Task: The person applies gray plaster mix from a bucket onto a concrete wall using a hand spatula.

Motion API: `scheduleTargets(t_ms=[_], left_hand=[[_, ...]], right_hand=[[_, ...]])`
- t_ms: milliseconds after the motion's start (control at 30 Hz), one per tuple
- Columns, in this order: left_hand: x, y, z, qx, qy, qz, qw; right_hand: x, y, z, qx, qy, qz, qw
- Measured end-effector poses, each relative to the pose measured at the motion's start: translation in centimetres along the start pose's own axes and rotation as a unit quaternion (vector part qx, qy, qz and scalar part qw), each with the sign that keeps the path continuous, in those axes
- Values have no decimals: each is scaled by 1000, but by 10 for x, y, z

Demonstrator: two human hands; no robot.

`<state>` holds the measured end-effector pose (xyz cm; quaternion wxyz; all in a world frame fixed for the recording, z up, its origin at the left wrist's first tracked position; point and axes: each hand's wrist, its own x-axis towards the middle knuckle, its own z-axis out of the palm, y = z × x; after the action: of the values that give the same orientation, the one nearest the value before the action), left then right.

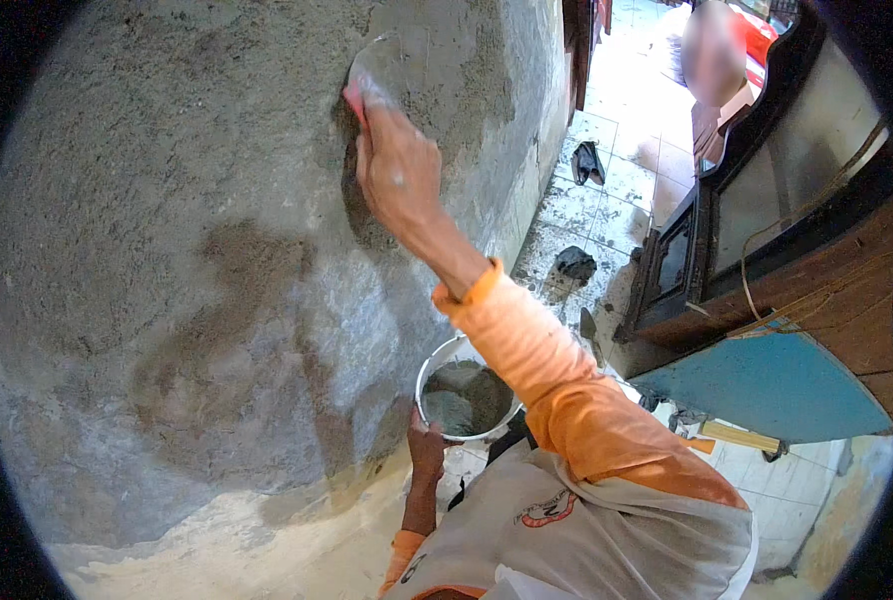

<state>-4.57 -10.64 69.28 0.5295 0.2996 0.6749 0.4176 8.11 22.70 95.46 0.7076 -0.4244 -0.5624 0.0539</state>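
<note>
High on the rough grey plastered wall (147, 130), my right hand (397, 165) grips a pink-handled scraper (355, 94), whose pale, rounded blade lies against a patch of grey plaster. Lower down, my left hand (427, 440) holds a white bucket (430, 370) at its near left side, close to the wall. Wet grey mortar (452, 412) sits inside the bucket, partly hidden behind my right arm.
A tiled passage (607, 200) strewn with grey splatter runs right of the wall, with dark sandals (587, 163) and a dark lump (575, 263). Dark-framed furniture (787, 215) and a blue panel (767, 380) line its right side. A person (715, 60) is at the far end.
</note>
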Motion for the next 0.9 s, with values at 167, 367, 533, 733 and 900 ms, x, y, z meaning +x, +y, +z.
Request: scheduleTargets(t_ms=[167,367,533,733,900], left_hand=[[-6,-12,-12,2,31,0,1000],[-9,-14,-17,4,26,40,999],[-5,4,-7,-3,54,-41,998],[8,-5,-1,4,65,-53,996],[11,-4,2,39,31,-24,998]], right_hand=[[-36,23,-48,25,-38,-9,999],[45,124,-57,-19,12,93,995],[47,107,-15,-55,17,17,998],[-35,52,-8,-26,-16,-41,999],[-43,85,-52,29,-57,-42,997]])
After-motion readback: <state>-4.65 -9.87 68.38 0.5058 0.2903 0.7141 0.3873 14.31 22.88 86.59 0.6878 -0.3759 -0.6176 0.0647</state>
